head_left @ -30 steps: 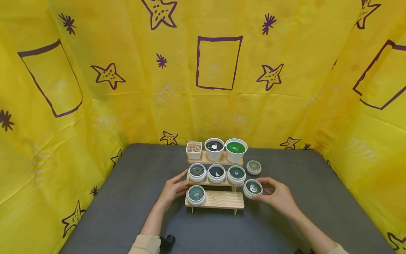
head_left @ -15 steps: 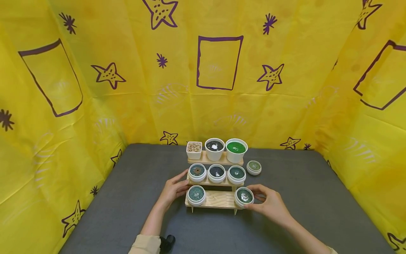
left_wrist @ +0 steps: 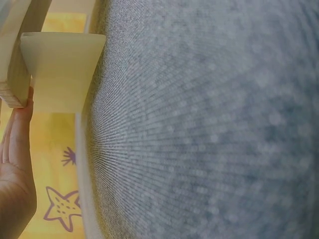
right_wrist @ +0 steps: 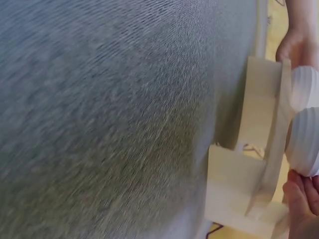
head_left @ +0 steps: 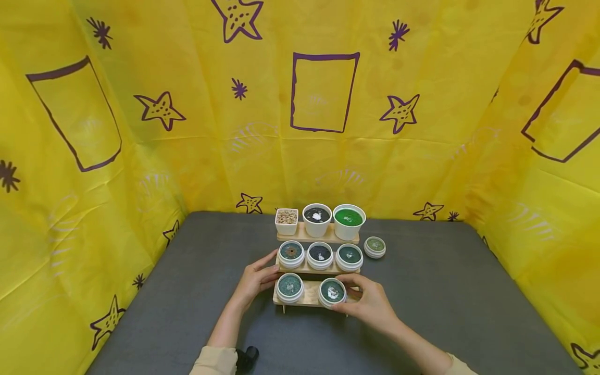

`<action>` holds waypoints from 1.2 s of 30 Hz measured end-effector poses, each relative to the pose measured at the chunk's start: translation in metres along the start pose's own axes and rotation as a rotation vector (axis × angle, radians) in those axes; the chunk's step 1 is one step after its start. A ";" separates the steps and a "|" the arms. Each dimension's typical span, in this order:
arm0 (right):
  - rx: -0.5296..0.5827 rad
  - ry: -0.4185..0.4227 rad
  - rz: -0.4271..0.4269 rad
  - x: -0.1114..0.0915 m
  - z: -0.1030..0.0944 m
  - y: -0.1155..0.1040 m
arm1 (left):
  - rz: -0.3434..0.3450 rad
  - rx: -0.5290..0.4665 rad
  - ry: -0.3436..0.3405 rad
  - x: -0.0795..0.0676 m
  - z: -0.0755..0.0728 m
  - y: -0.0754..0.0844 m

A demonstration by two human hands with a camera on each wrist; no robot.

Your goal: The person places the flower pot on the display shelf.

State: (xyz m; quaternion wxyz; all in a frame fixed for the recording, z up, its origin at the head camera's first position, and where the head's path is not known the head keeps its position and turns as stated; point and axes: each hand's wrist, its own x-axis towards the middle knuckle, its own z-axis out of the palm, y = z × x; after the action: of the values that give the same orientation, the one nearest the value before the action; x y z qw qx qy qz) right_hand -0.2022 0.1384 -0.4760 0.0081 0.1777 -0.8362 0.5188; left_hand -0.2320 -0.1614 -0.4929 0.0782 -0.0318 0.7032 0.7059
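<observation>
In the head view my right hand pinches a small round white pot with dark green, white-flecked contents, over the right part of the front wooden shelf. The right wrist view shows fingers at the ridged pot, which is at the board; whether it rests there I cannot tell. A similar pot stands at that shelf's left end. My left hand touches the left end of the middle shelf, its fingers fairly straight in the left wrist view, against the board end.
Three round pots, one the dark middle pot, fill the middle shelf. The back shelf bears a square pot of pebbly bits and two taller cups. A small pot stands on the grey table, right of the shelves. Yellow cloth surrounds the table.
My right hand has carried the pot leftward, from beside the shelves to over the front shelf, right of the pot standing there. The left hand has stayed in place.
</observation>
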 end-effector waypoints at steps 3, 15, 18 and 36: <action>0.003 0.007 -0.028 0.002 0.007 -0.001 | 0.000 -0.005 -0.004 0.000 0.000 0.000; 0.064 0.024 -0.018 0.009 0.023 -0.009 | 0.019 0.001 -0.022 0.000 -0.001 -0.001; 0.064 0.035 -0.008 0.010 0.025 -0.010 | 0.020 -0.001 -0.023 0.000 -0.001 -0.001; 0.076 0.070 0.032 0.012 0.029 -0.012 | 0.009 -0.005 -0.024 0.000 -0.001 0.000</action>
State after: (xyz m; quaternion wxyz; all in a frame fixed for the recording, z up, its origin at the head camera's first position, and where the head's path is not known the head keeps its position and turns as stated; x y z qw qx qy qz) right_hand -0.2047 0.1047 -0.4772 0.0222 0.1463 -0.8178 0.5561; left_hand -0.2323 -0.1627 -0.4932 0.0833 -0.0204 0.7007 0.7082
